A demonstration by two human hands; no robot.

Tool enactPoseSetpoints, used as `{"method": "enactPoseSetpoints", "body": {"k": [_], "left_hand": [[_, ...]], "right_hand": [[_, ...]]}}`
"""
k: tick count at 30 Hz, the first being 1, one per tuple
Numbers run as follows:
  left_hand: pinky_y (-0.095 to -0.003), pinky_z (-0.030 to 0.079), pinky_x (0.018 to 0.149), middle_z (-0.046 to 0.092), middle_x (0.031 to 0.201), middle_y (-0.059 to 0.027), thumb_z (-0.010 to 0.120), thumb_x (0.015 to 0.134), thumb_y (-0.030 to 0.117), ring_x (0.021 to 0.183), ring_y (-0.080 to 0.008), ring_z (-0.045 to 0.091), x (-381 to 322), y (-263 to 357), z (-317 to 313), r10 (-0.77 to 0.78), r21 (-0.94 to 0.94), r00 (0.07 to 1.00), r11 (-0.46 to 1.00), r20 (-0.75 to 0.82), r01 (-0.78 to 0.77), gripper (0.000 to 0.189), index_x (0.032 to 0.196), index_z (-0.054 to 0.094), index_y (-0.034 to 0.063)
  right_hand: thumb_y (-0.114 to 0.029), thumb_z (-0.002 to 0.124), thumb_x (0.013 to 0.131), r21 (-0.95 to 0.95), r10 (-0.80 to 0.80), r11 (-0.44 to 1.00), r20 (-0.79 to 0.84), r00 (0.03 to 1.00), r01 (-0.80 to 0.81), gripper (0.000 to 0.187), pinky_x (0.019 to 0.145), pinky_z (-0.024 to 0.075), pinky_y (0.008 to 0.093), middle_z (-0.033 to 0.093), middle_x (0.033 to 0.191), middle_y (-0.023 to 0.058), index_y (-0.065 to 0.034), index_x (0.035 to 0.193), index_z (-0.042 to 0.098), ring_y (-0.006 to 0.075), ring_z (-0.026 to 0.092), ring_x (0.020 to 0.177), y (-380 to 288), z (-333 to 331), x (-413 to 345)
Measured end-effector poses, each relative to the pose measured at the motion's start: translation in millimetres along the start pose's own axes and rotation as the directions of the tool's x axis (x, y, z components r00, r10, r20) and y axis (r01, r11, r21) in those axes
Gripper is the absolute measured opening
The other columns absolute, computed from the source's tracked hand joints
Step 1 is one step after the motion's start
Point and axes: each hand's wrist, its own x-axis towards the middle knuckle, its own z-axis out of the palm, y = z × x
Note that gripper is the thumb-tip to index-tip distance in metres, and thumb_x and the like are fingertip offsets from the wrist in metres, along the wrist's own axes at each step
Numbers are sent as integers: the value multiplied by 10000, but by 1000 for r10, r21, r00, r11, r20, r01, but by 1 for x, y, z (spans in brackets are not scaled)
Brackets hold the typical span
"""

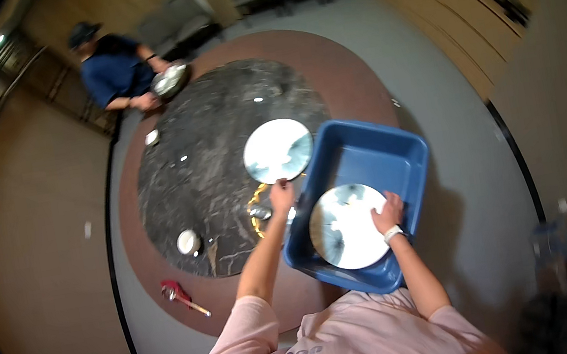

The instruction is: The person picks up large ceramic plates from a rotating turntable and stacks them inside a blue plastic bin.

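My left hand [282,196] grips the near rim of a round, pale plate [278,150], which is over the dark marble turntable. A second round, pale plate [350,226] is in the near part of a blue plastic tub [370,163], and my right hand [390,211] holds its right rim. The tub is at the edge of the round table, close in front of me. Beside my left forearm, a gold-coloured ring [253,204] and a small shiny metal object [261,212] lie on the turntable, partly hidden.
Across the table a person [117,72] in dark blue holds a metal-looking dish [171,80]. On the turntable are a white cup [188,242] and a small white item [151,138]. A ladle-like utensil [183,297] with something red lies on the brown table rim [151,287].
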Motion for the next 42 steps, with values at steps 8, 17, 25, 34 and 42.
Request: {"method": "enactPoseSetpoints", "body": {"k": [8, 17, 25, 34, 42], "left_hand": [[-407, 456, 944, 581, 1098, -215, 712, 747, 325, 1081, -350, 575, -206, 57, -34, 33, 306, 997, 951, 72, -53, 607, 1179, 528, -59], [-367, 406, 1026, 533, 1305, -257, 696, 766, 298, 1228, -345, 521, -229, 29, -10, -451, -346, 858, 786, 245, 512, 743, 1345, 430, -82], [-390, 394, 1054, 492, 1359, -255, 705, 749, 318, 1268, -358, 488, -240, 27, -22, -471, -155, 866, 855, 168, 495, 783, 1398, 409, -4], [-436, 375, 1060, 497, 1330, -242, 692, 740, 373, 1261, -398, 456, -243, 19, -19, -409, -143, 893, 888, 186, 436, 747, 1381, 448, 76], [-434, 380, 1022, 565, 1241, -227, 689, 739, 409, 1184, -383, 512, -249, 9, -13, -390, -103, 914, 910, 112, 401, 699, 1302, 489, 46]], "right_hand": [[-289, 709, 742, 42, 130, 988, 259, 957, -146, 762, 1097, 332, 466, 443, 1332, 257, 35, 1356, 394, 420, 426, 1255, 6, 19, 8], [-310, 712, 755, 119, 65, 989, 196, 978, -89, 783, 1087, 338, 464, 414, 1359, 296, 68, 1357, 384, 440, 423, 1259, 40, 34, 4], [-267, 703, 756, 154, 49, 986, 125, 991, -68, 797, 1099, 333, 432, 419, 1337, 316, 142, 1349, 362, 437, 414, 1265, 45, 30, -26], [-221, 698, 740, 129, 4, 991, 109, 994, -18, 659, 1058, 382, 444, 460, 1278, 314, 117, 1245, 444, 443, 453, 1204, 45, 28, -37], [-228, 715, 720, 156, 5, 988, 64, 998, -15, 542, 1014, 414, 444, 519, 1196, 288, 80, 1119, 516, 423, 482, 1152, 51, 37, -39]]}}
